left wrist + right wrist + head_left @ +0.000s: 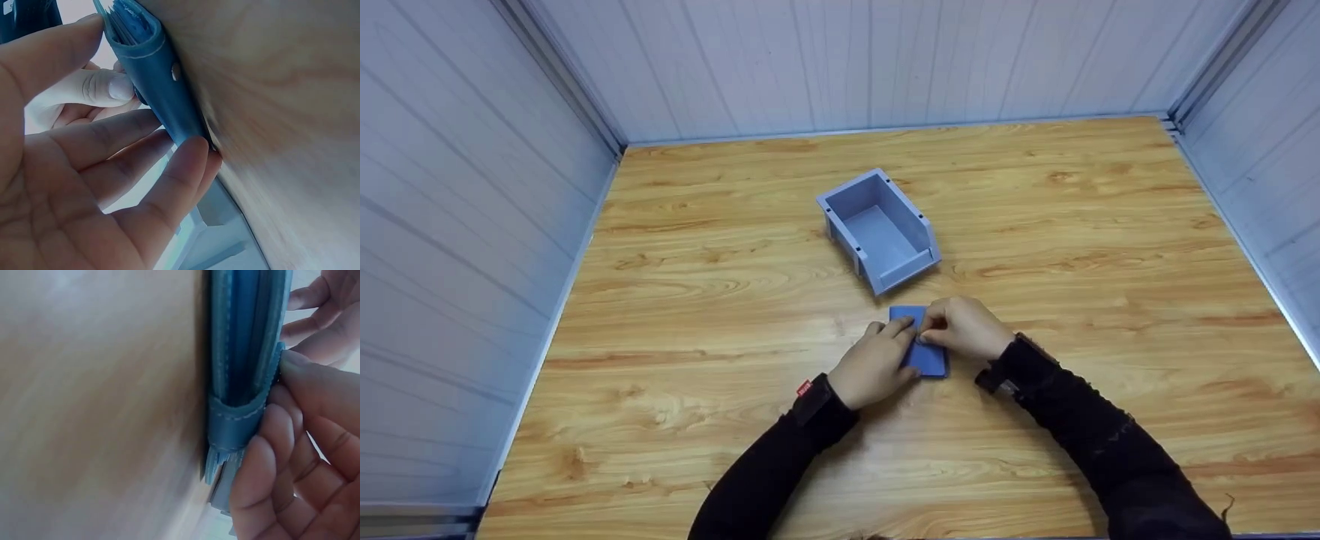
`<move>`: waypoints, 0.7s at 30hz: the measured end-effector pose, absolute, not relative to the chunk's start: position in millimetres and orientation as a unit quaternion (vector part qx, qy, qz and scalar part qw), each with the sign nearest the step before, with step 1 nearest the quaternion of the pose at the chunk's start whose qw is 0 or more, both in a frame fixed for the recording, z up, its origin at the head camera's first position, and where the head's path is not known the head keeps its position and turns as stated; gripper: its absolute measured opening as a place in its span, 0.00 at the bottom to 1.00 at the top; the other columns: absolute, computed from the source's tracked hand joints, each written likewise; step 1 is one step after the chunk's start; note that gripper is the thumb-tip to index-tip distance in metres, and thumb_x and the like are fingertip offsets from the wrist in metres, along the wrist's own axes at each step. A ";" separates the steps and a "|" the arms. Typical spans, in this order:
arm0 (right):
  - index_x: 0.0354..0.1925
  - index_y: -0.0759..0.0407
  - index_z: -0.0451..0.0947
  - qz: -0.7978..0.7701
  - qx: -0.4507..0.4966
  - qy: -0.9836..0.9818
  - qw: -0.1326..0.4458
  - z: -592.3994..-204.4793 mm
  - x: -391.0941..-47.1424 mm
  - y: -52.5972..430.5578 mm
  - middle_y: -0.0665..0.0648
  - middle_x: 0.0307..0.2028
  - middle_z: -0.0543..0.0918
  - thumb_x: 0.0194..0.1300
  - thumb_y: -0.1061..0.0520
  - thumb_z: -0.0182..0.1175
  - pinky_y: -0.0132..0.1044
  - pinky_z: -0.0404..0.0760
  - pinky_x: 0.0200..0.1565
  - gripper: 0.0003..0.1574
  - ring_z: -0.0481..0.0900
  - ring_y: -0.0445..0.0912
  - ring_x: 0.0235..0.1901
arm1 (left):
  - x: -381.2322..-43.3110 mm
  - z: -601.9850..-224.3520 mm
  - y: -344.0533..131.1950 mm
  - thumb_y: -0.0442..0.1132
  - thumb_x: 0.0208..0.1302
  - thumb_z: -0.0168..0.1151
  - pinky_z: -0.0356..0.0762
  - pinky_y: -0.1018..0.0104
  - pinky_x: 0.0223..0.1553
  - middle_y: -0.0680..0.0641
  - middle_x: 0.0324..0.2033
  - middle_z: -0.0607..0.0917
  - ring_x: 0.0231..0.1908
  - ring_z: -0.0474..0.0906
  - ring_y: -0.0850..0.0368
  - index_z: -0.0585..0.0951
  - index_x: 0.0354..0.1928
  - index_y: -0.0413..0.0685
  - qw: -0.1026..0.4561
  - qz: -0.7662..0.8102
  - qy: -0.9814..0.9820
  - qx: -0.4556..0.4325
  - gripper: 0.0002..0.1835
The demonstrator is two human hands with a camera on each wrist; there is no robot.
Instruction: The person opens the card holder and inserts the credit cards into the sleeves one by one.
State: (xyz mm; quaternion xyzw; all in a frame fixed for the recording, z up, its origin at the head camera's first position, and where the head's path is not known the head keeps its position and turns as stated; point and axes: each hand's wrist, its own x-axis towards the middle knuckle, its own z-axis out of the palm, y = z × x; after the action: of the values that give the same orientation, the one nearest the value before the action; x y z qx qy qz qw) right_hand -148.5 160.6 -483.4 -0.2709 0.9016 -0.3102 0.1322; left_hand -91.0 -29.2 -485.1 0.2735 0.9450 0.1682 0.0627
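Note:
A blue wallet [931,361] with pale stitching lies on the wooden table, below the grey bin. My left hand [876,366] rests on it with fairly straight fingers, the fingertips on its face and the thumb near its lower edge. In the left wrist view, a metal snap shows on the folded spine of the wallet [154,73], and layered inserts show at its end. My right hand [966,328] pinches the closing strap between thumb and index finger. In the right wrist view, the strap [233,424] wraps round the open side of the wallet.
An open-fronted grey plastic bin [844,231] stands just beyond the wallet, its low front facing my hands. White panel walls [840,67] enclose the wooden table [697,300] at the back and both sides.

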 end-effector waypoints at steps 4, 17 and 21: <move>0.29 0.55 0.82 -0.328 -0.276 0.892 0.142 -486.7 -148.9 161.6 0.49 0.25 0.81 0.59 0.60 0.67 0.29 0.70 0.29 0.03 0.72 0.37 0.26 | -90.5 -485.7 -30.9 0.49 0.63 0.64 0.77 0.56 0.57 0.41 0.68 0.71 0.56 0.74 0.41 0.70 0.68 0.41 0.060 0.175 0.945 0.270 0.35; 0.41 0.60 0.82 -0.387 -0.237 0.887 0.081 -479.2 -155.0 168.1 0.55 0.33 0.84 0.66 0.56 0.61 0.32 0.77 0.36 0.09 0.78 0.43 0.32 | -94.7 -467.2 -46.5 0.53 0.66 0.61 0.69 0.52 0.66 0.38 0.68 0.70 0.65 0.68 0.41 0.70 0.67 0.39 0.030 0.207 0.951 0.228 0.34; 0.50 0.64 0.80 -0.404 -0.204 0.892 0.019 -470.9 -160.2 175.5 0.59 0.40 0.83 0.67 0.55 0.60 0.34 0.78 0.38 0.17 0.79 0.47 0.34 | -99.5 -455.6 -59.0 0.52 0.65 0.63 0.62 0.48 0.70 0.37 0.69 0.68 0.68 0.64 0.39 0.68 0.68 0.38 -0.013 0.219 0.952 0.213 0.36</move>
State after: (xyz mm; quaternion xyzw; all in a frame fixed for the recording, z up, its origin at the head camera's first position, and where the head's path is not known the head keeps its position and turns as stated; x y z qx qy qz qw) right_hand -160.2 175.5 -470.9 -0.2041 0.8916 -0.4039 0.0188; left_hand -99.5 -59.0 -455.6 0.2133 0.9520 0.2192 -0.0133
